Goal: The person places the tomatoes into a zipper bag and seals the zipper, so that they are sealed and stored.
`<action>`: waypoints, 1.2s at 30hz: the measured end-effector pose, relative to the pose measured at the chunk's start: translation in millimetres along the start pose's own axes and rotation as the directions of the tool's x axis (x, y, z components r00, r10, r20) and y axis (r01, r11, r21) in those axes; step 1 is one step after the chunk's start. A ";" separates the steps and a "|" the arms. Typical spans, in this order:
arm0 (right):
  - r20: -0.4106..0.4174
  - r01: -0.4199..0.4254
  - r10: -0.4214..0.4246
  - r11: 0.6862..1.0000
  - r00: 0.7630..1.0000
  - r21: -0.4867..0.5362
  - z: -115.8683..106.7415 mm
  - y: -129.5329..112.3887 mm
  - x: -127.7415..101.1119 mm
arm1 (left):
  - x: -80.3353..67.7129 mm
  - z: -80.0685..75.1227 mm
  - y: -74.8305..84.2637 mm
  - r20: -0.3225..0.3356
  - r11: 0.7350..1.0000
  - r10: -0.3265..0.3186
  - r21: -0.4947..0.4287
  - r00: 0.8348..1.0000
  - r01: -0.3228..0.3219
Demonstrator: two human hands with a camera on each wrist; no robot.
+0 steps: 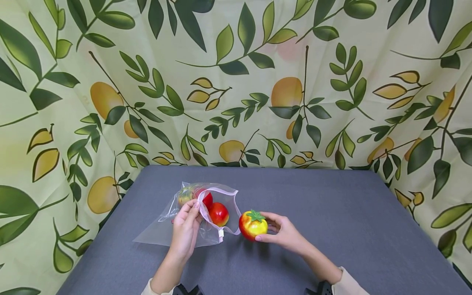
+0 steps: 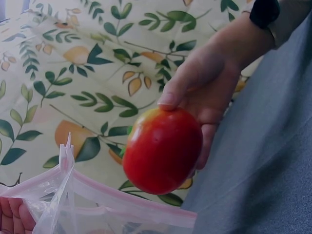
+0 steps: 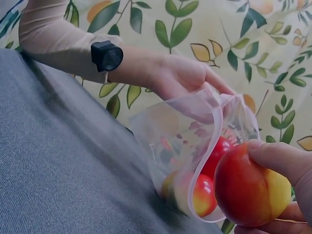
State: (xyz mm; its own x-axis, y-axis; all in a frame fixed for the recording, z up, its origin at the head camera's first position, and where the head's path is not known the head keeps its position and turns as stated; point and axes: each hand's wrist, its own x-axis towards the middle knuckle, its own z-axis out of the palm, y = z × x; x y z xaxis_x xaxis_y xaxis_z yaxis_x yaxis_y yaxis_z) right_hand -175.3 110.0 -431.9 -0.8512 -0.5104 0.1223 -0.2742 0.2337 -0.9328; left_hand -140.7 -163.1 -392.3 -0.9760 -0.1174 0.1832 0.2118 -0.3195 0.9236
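My left hand [image 1: 184, 231] pinches the rim of a clear zip bag [image 1: 156, 233] with a pink-tinted seal and a white slider [image 1: 221, 233]. The bag lies on its side, its mouth held apart and facing right. Inside are a red-and-yellow fruit [image 1: 218, 214] near the opening, a redder one behind it and a yellowish-green one [image 1: 184, 196] deeper in. Just right of the mouth, my right hand [image 1: 285, 233] grips a red-and-yellow tomato [image 1: 253, 225] with a green leafy top, thumb and fingers around its right side. The left wrist view shows the tomato's smooth red underside [image 2: 163, 153].
A grey cloth-covered table [image 1: 332, 205] spreads under both hands. Behind it and at the sides hangs a pale curtain [image 1: 250, 119] printed with leaves and fruit. Dark wrist devices [image 3: 107, 56] sit at the sleeve cuffs.
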 end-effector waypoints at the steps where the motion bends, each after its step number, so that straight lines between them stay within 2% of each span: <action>1: 0.000 -0.002 0.002 1.000 1.000 -0.001 0.4 -0.4 0.3 | 0.0 0.0 0.1 0.004 1.000 0.003 -0.001 1.000 -0.003; 6: -0.005 -0.002 0.002 1.000 1.000 0.003 2.7 -2.8 2.7 | 0.0 -0.5 -0.1 0.002 1.000 0.001 0.007 1.000 -0.001; 12: -0.016 0.018 -0.018 1.000 1.000 0.026 5.1 -5.0 6.8 | 0.3 0.4 -0.1 -0.012 0.999 -0.029 0.024 1.000 0.029; 22: -0.007 0.005 -0.005 0.999 1.000 0.049 8.9 -8.9 12.9 | -0.1 0.5 1.6 0.004 1.000 -0.015 0.017 1.000 0.015; 29: -0.014 -0.010 0.011 0.996 1.000 0.085 15.2 -12.5 19.6 | -0.5 0.4 0.8 -0.010 0.996 -0.060 0.059 0.998 0.061; 36: -0.005 -0.002 0.003 0.993 1.000 0.122 24.2 -15.4 27.3 | -1.8 0.0 2.5 -0.018 0.992 -0.073 0.104 0.997 0.074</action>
State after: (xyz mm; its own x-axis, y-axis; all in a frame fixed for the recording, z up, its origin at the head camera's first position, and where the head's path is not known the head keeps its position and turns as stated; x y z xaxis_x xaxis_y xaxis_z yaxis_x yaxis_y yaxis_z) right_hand -183.5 72.5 -422.4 -0.8544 -0.5052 0.1217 -0.2158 0.1318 -0.9675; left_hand -138.4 -163.7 -390.4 -0.9878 -0.1107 0.1093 0.1322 -0.2278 0.9647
